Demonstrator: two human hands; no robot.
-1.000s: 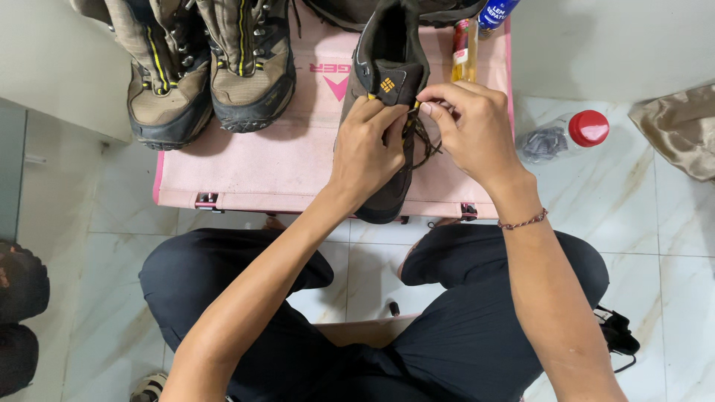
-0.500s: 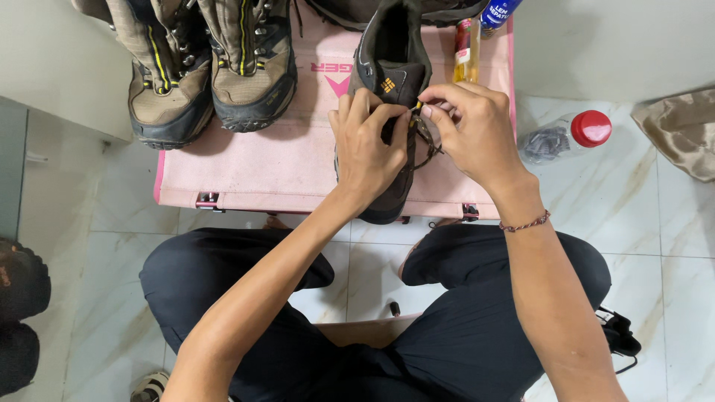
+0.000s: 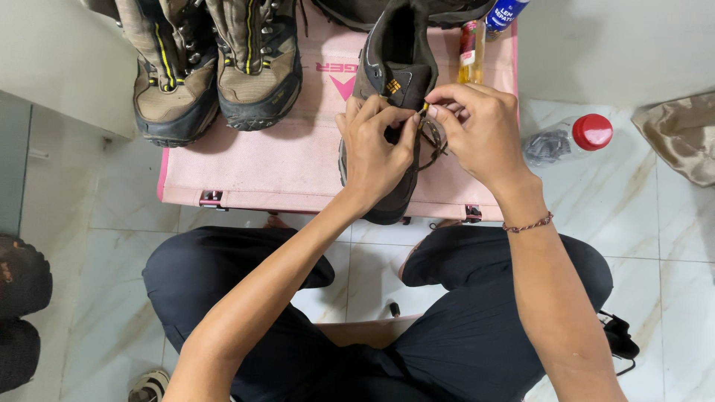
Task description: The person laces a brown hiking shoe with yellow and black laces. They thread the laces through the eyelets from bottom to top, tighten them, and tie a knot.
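Observation:
A dark brown hiking shoe [image 3: 396, 52] lies toe toward me on a pink box lid [image 3: 283, 160]. My left hand [image 3: 376, 145] rests over the shoe's upper, fingers pinching the lace near the tongue. My right hand [image 3: 477, 126] pinches the brown lace [image 3: 432, 141] on the shoe's right side, fingertips meeting those of the left hand. A braided bracelet circles my right wrist.
A pair of tan and black boots [image 3: 212, 63] stands at the back left of the pink lid. A small yellow bottle [image 3: 468, 52] and a blue one [image 3: 506, 13] stand behind the shoe. A red-capped plastic bottle [image 3: 570, 138] lies on the tiled floor, with a beige bag [image 3: 681, 134] at the right.
Both hands have shifted slightly along the lace, fingertips drawn closer together at the tongue. The shoe has stayed in place.

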